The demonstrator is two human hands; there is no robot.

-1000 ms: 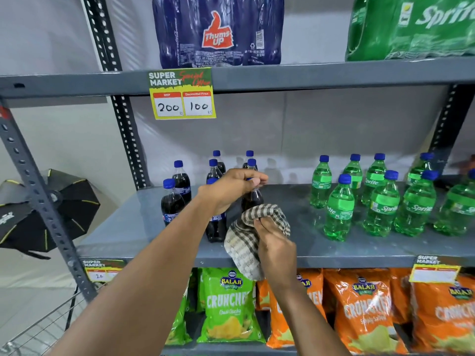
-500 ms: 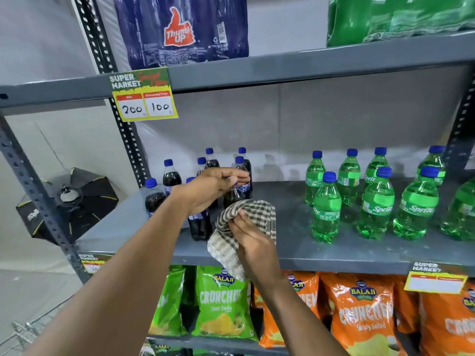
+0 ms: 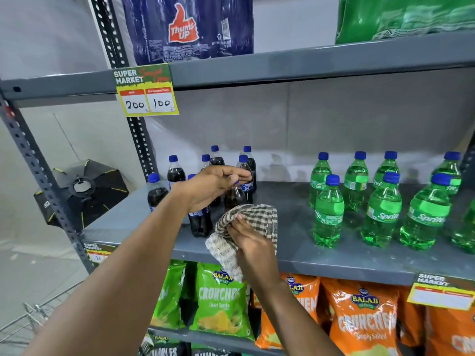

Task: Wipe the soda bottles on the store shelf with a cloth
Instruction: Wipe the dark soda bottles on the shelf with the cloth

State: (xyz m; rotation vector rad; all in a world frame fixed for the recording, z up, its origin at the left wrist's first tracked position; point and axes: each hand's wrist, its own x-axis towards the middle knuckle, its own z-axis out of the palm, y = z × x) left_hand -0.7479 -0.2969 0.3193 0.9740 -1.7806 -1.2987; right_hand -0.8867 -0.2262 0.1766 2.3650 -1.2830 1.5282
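Several dark cola bottles with blue caps stand at the left of the grey middle shelf (image 3: 290, 255). My left hand (image 3: 213, 186) grips the cap of one cola bottle (image 3: 235, 197) near the shelf front. My right hand (image 3: 250, 240) presses a brown checked cloth (image 3: 253, 217) around that bottle's lower body, hiding it. Another cola bottle (image 3: 199, 222) stands just left of the cloth. Several green Sprite bottles (image 3: 329, 211) stand to the right, apart from both hands.
The upper shelf holds a Thums Up multipack (image 3: 187, 29), a green Sprite pack (image 3: 406, 16) and a price tag (image 3: 147, 91). Green and orange chip bags (image 3: 221, 301) fill the lower shelf. A black softbox (image 3: 82, 191) and a slotted shelf upright (image 3: 38, 173) stand at the left.
Both hands stay on the same cola bottle and cloth. The camera view has shifted, and the cloth hand has moved slightly around the bottle.
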